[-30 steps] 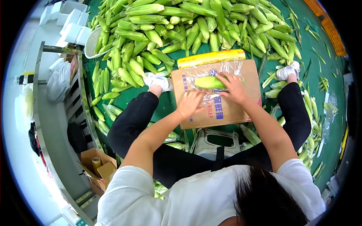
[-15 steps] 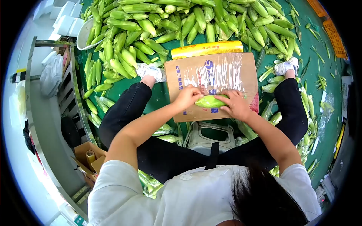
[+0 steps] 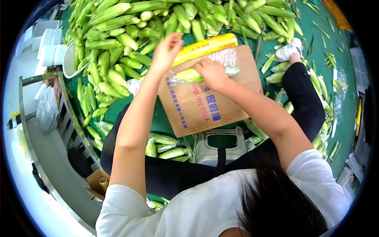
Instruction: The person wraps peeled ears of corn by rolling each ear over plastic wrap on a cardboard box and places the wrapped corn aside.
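The floor [image 3: 345, 63] is a deep green that spreads through the middle of the room and falls into shadow toward the far right. On the left a long, slatted metal frame [image 3: 26, 122] stands over a grey area [image 3: 51, 158], with a pale, bluish-white surface [image 3: 14, 166] beyond it (wall or more floor, it is hard to tell) glowing brightest at the lower left. A light grey stool [image 3: 207, 157] with a wide opening stands near the middle.

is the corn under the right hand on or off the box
On: the corn lies on the box's printed face, beneath the right hand.
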Tool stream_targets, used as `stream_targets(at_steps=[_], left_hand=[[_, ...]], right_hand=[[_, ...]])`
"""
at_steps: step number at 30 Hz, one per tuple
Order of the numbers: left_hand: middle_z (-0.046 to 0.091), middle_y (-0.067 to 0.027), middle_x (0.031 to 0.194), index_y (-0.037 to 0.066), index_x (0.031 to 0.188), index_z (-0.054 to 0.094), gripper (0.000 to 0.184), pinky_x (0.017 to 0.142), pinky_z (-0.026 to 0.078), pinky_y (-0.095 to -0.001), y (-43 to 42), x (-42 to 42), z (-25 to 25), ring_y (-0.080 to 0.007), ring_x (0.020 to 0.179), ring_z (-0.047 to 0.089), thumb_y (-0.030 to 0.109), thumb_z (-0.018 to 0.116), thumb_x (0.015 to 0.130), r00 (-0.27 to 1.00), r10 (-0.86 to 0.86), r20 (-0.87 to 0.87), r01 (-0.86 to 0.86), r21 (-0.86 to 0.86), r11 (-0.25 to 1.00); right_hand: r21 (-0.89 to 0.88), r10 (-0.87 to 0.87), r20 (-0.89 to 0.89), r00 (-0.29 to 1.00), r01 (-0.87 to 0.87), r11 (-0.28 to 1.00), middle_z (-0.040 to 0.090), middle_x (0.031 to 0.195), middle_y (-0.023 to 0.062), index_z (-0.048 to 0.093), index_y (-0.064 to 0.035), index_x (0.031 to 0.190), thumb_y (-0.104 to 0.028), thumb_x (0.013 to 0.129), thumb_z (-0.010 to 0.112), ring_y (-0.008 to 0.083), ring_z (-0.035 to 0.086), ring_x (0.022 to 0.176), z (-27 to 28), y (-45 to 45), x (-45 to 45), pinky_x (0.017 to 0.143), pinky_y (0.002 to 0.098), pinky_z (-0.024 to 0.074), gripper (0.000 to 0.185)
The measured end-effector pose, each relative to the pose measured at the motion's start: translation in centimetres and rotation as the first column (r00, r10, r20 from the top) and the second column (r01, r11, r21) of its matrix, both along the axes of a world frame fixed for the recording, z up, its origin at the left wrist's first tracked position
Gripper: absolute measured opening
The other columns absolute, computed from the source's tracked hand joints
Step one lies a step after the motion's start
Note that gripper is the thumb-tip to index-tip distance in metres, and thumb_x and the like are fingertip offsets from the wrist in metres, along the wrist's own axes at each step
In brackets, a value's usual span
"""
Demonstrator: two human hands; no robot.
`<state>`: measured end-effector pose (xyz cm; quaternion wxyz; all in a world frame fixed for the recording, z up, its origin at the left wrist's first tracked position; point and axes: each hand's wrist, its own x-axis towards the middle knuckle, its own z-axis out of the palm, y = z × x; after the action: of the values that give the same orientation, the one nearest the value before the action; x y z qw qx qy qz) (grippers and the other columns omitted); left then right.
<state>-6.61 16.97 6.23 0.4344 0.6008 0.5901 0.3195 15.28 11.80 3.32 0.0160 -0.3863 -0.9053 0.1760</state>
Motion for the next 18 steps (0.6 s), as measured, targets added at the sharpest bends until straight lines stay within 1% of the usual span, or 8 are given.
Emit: stream_targets(at_steps=[1, 3, 4, 7, 10, 13, 16, 18], left_hand=[[0.066, -0.0096, 0.118, 0.007, 0.140, 0.054, 0.042, 0.099, 0.050, -0.0321, -0.3, 2.3, -1.0, -0.0179, 0.113, 0.062, 0.009, 0.058, 0.099, 0.978, -0.198, 0.066, 0.194, 0.053, 0.980], [0.046, -0.0132, 0.153, 0.023, 0.142, 0.056, 0.046, 0.121, 0.022, -0.0557, -1.7, 6.7, -3.2, -0.0306, 0.148, 0.033, 0.020, 0.065, 0.097, 0.726, -0.533, -0.434, 0.642, 0.152, 0.752], [0.036, -0.0097, 0.160, 0.034, 0.142, 0.055, 0.051, 0.122, 0.011, -0.0615, -1.9, 8.2, -5.3, -0.0306, 0.153, 0.022, 0.028, 0.068, 0.094, 0.661, -0.589, -0.465, 0.712, 0.140, 0.688], [0.031, -0.0049, 0.163, 0.041, 0.145, 0.050, 0.056, 0.123, 0.012, -0.0580, -5.2, 11.0, -6.2, -0.0290, 0.152, 0.025, 0.037, 0.067, 0.092, 0.528, -0.428, -0.734, 0.734, 0.140, 0.665], [0.023, -0.0017, 0.167, 0.043, 0.147, 0.046, 0.055, 0.122, 0.015, -0.0578, -8.1, 12.8, -5.9, -0.0266, 0.152, 0.024, 0.045, 0.061, 0.094, 0.525, -0.473, -0.707, 0.747, 0.117, 0.655], [0.025, -0.0041, 0.166, 0.044, 0.147, 0.046, 0.055, 0.121, 0.016, -0.0587, -8.9, 12.5, -6.7, -0.0264, 0.152, 0.026, 0.052, 0.057, 0.094, 0.487, -0.509, -0.710, 0.818, 0.167, 0.550], [0.031, -0.0080, 0.163, 0.035, 0.148, 0.047, 0.057, 0.120, 0.018, -0.0603, -9.4, 12.7, -6.9, -0.0274, 0.150, 0.029, 0.051, 0.057, 0.094, 0.496, -0.476, -0.726, 0.813, 0.197, 0.548], [0.031, -0.0093, 0.162, 0.032, 0.148, 0.047, 0.058, 0.120, 0.018, -0.0605, -10.0, 13.0, -6.8, -0.0273, 0.150, 0.029, 0.046, 0.057, 0.094, 0.511, -0.443, -0.737, 0.788, 0.196, 0.584]], right_hand=[[-0.126, 0.007, 0.042, 0.999, -0.002, 0.992, 0.064, 0.119, 0.0162, 0.058, -0.0124, 0.129, -0.037, 0.071, 0.082, 0.0300, 0.065, 0.110, -0.2, 0.2, -0.5, 0.091, 0.0463, 0.0528, 0.068], [-0.352, 0.044, 0.038, 0.998, -0.028, 0.936, 0.064, 0.121, 0.0164, 0.057, -0.0130, 0.131, -0.033, 0.066, 0.084, 0.0320, 0.065, 0.111, 0.0, -0.8, 0.6, 0.093, 0.0462, 0.0535, 0.073], [-0.428, 0.068, -0.010, 0.998, -0.066, 0.901, 0.065, 0.120, 0.0165, 0.057, -0.0131, 0.130, -0.032, 0.063, 0.084, 0.0335, 0.065, 0.110, 1.0, -1.2, 1.5, 0.094, 0.0461, 0.0535, 0.075], [-0.533, 0.227, 0.001, 0.974, -0.192, 0.824, 0.067, 0.119, 0.0179, 0.060, -0.0134, 0.128, -0.031, 0.059, 0.083, 0.0358, 0.065, 0.110, 1.4, -2.9, 3.0, 0.096, 0.0460, 0.0529, 0.075], [-0.678, 0.366, 0.021, 0.930, -0.256, 0.689, 0.071, 0.111, 0.0169, 0.067, -0.0142, 0.120, -0.031, 0.058, 0.081, 0.0345, 0.066, 0.107, 1.0, -5.4, 4.2, 0.095, 0.0444, 0.0520, 0.067], [-0.846, 0.394, -0.230, 0.890, -0.383, 0.370, 0.072, 0.107, 0.0158, 0.065, -0.0189, 0.126, -0.035, 0.062, 0.080, 0.0333, 0.068, 0.099, 3.2, -10.7, 6.1, 0.087, 0.0441, 0.0534, 0.067], [-0.850, 0.556, -0.087, 0.827, -0.353, 0.391, 0.071, 0.108, 0.0173, 0.054, -0.0220, 0.139, -0.034, 0.066, 0.078, 0.0380, 0.069, 0.099, 14.2, -15.3, 8.4, 0.085, 0.0469, 0.0540, 0.077], [-0.918, 0.233, -0.100, 0.967, -0.180, 0.353, 0.070, 0.104, 0.0222, 0.051, -0.0095, 0.137, -0.032, 0.070, 0.078, 0.0391, 0.068, 0.097, 15.6, -19.5, 11.2, 0.083, 0.0462, 0.0535, 0.076]])
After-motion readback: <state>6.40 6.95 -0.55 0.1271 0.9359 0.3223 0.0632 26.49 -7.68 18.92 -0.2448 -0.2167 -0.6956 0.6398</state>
